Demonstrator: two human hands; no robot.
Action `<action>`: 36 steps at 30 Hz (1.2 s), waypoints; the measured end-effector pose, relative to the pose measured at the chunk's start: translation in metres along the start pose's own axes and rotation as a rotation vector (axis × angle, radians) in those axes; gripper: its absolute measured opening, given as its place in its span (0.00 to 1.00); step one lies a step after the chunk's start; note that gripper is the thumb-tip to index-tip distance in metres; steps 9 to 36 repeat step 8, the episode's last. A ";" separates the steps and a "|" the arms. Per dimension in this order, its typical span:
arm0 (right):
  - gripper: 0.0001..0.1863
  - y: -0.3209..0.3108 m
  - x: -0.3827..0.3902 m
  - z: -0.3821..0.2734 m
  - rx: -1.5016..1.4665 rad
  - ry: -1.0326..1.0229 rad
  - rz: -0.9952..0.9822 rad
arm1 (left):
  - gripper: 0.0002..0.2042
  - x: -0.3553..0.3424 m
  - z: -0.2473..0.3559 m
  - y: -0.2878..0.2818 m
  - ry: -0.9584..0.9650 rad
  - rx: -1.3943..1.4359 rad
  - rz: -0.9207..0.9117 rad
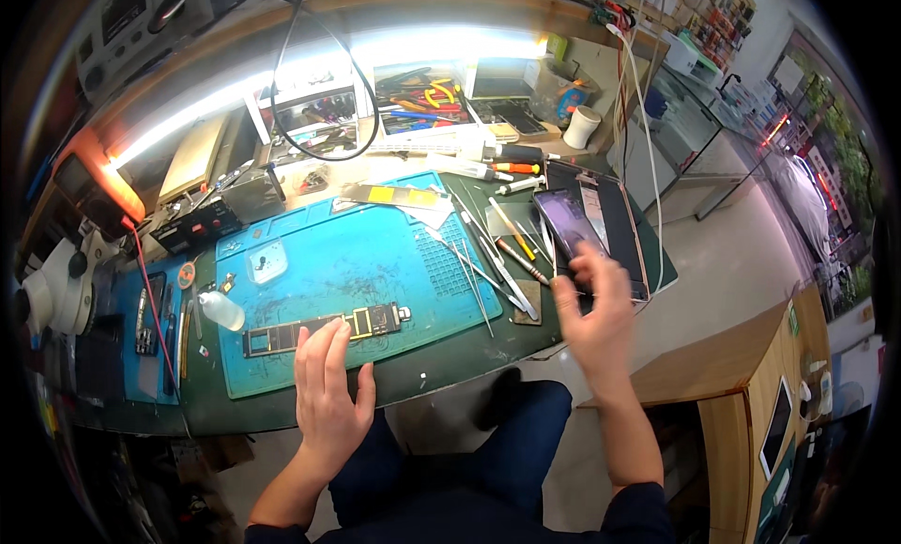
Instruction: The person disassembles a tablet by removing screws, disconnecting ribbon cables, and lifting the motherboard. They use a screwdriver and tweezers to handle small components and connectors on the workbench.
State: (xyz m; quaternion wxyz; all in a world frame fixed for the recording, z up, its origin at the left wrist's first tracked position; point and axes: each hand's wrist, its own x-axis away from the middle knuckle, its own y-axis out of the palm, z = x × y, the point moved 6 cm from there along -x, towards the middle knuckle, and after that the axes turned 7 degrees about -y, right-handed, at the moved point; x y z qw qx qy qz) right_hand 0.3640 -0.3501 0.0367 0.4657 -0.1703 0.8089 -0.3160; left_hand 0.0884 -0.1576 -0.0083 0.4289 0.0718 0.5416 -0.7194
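My left hand [330, 384] is open, its fingers stretched over the near edge of the blue work mat [347, 262]. The fingertips rest at or just over a long, dark disassembled phone frame [282, 337] with yellow parts, covering some of its middle. My right hand [601, 319] is bent and slightly blurred, thumb and fingers apart, with fingertips over the lower end of a smartphone [568, 220] with a purplish screen. Whether they press on it is hard to tell. The phone lies tilted on an open black case-like panel [624, 229].
Tweezers [516, 291], a yellow pencil-like tool [523, 242] and several slim tools lie between the mat and phone. A white squeeze bottle [222, 310] and a clear tray [267, 261] are at left. A black cable [377, 103] hangs at the back; a red wire [155, 309] crosses the left side.
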 end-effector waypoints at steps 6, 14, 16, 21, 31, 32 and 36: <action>0.23 0.071 -0.002 -0.062 -0.003 -0.215 -0.269 | 0.32 0.000 -0.004 -0.018 -0.019 0.188 -0.149; 0.24 0.096 -0.001 -0.065 0.134 -0.186 -0.422 | 0.33 0.006 -0.017 -0.027 -0.023 0.200 -0.149; 0.24 0.096 -0.001 -0.065 0.134 -0.186 -0.422 | 0.33 0.006 -0.017 -0.027 -0.023 0.200 -0.149; 0.24 0.096 -0.001 -0.065 0.134 -0.186 -0.422 | 0.33 0.006 -0.017 -0.027 -0.023 0.200 -0.149; 0.24 0.096 -0.001 -0.065 0.134 -0.186 -0.422 | 0.33 0.006 -0.017 -0.027 -0.023 0.200 -0.149; 0.24 0.096 -0.001 -0.065 0.134 -0.186 -0.422 | 0.33 0.006 -0.017 -0.027 -0.023 0.200 -0.149; 0.24 0.096 -0.001 -0.065 0.134 -0.186 -0.422 | 0.33 0.006 -0.017 -0.027 -0.023 0.200 -0.149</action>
